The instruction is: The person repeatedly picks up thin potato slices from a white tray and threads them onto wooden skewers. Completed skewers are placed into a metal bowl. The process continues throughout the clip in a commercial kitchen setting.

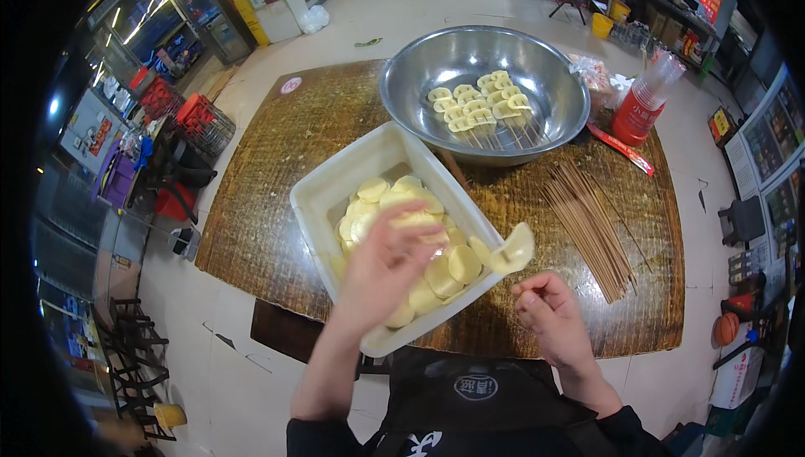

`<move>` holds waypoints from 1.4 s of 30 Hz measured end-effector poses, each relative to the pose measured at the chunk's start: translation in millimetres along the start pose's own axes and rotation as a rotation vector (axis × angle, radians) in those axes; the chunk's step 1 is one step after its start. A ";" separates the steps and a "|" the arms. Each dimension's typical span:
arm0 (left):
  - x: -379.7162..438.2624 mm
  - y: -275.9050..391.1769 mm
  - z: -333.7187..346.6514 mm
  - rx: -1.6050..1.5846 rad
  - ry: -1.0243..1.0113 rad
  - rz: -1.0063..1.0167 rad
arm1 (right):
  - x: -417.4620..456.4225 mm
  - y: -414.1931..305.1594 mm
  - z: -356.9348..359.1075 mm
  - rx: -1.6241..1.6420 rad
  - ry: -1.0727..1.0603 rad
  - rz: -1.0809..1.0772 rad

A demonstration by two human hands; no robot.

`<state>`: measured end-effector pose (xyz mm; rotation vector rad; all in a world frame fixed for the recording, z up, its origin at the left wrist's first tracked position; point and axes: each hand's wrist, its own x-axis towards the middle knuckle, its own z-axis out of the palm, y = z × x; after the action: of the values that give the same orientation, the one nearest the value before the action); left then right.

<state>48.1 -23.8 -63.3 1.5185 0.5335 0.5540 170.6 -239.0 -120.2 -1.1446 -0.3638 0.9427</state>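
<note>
My right hand (548,312) is closed around a thin skewer, with a folded pale-yellow potato slice (514,249) at its upper end, by the tub's right corner. Over the white plastic tub (314,224) hangs my left hand (399,256), blurred, its fingers apart; whether a slice is between them cannot be told. Round pale-yellow slices (443,278) fill much of the tub. Behind it, a wide stainless-steel bowl (402,98) holds several skewers threaded with folded slices (473,105). A bundle of thin wooden skewers (591,230) lies on the table to the right.
The brown wooden table (264,180) carries a stack of clear plastic cups in red wrapping (638,108), a red packet (622,149) and a plastic bag (591,73) at the back right. Stools (135,356) and baskets (204,120) stand on the floor at the left.
</note>
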 end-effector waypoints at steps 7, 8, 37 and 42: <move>28.7 -36.1 -15.9 1.290 -0.101 0.116 | -9.5 -1.4 -17.0 -0.043 -0.075 0.071; 32.2 -48.4 -17.7 1.280 -0.123 0.092 | -10.8 2.0 -17.5 -0.042 -0.089 0.088; 19.1 -40.6 -21.9 1.037 -0.054 0.011 | -19.3 24.2 -17.4 -0.282 -0.029 -0.012; 14.9 -46.1 -21.1 1.070 -0.044 0.127 | -20.4 25.1 -16.6 -0.297 -0.015 0.012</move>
<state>46.3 2.8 -108.9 2.5825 0.7560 0.3219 158.8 -262.7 -145.1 -1.4110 -0.5218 0.9287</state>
